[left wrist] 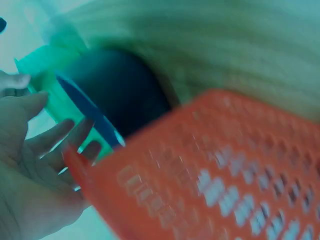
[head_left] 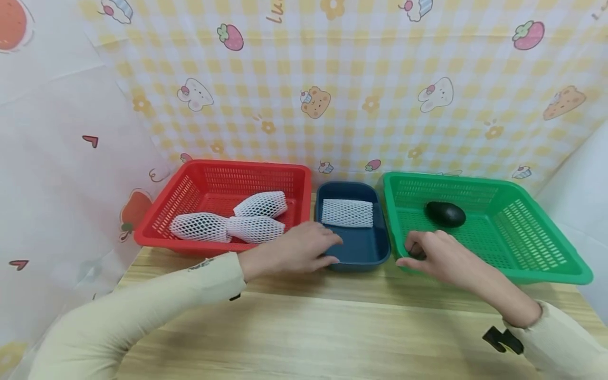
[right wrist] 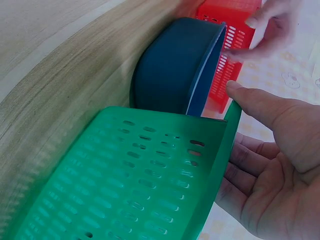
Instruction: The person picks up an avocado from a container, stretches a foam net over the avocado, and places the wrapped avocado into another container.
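My left hand (head_left: 304,248) is beside the near right corner of the red basket (head_left: 258,168), its fingertips over the left rim of the dark blue bin (head_left: 353,250). Its fingers are loosely bent and hold nothing in the left wrist view. A white foam net sleeve (head_left: 347,212) lies flat inside that bin. Over the near left corner of the green basket (head_left: 513,232) is my right hand (head_left: 439,256), fingers loosely curled, thumb by the rim. Nothing shows in its palm (right wrist: 280,195) in the right wrist view. A dark, egg-shaped fruit (head_left: 445,214) lies farther inside that basket.
Several white foam nets (head_left: 199,227) lie in the red basket; some look bulging, their contents hidden. The three containers stand side by side on a wooden table (head_left: 304,332). A patterned cloth (head_left: 351,105) hangs right behind them.
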### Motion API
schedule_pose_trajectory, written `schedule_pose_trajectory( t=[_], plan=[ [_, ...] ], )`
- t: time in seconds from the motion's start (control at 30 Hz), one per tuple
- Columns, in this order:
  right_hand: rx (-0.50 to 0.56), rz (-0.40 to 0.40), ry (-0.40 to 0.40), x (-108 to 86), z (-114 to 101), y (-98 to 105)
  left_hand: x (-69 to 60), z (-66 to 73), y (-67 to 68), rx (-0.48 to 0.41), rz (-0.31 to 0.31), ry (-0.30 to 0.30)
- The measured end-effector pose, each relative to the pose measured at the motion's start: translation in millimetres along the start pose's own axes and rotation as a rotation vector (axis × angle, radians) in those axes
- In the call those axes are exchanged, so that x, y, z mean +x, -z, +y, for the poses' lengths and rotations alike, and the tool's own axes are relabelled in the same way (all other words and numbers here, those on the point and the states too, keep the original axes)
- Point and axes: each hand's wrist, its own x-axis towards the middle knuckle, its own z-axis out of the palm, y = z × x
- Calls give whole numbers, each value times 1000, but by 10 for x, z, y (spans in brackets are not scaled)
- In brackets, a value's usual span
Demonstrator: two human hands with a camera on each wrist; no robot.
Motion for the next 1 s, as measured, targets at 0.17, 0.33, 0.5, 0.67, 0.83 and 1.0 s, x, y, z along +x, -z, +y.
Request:
schedule_pose_trajectory(
  t=[0.17, 0.33, 0.5, 0.67, 0.83, 1.0],
  plan=[
    [-6, 3, 4, 4, 10, -11, 58, 104, -156, 90, -88, -14],
    [-16, 11, 11, -1, 16, -16, 97, 142, -209, 122, -86, 34],
    [-11, 9, 8, -6, 12, -9, 140, 189, -206, 116, -139, 97],
    [-6, 2, 9, 4, 7, -5, 165, 225, -199, 135, -179, 127],
    [9, -25, 30, 10, 24, 13, 180, 227, -179, 101, -206, 130],
    [70, -99, 62, 16, 56, 126, 196, 213, -172, 70, -227, 129]
  ],
)
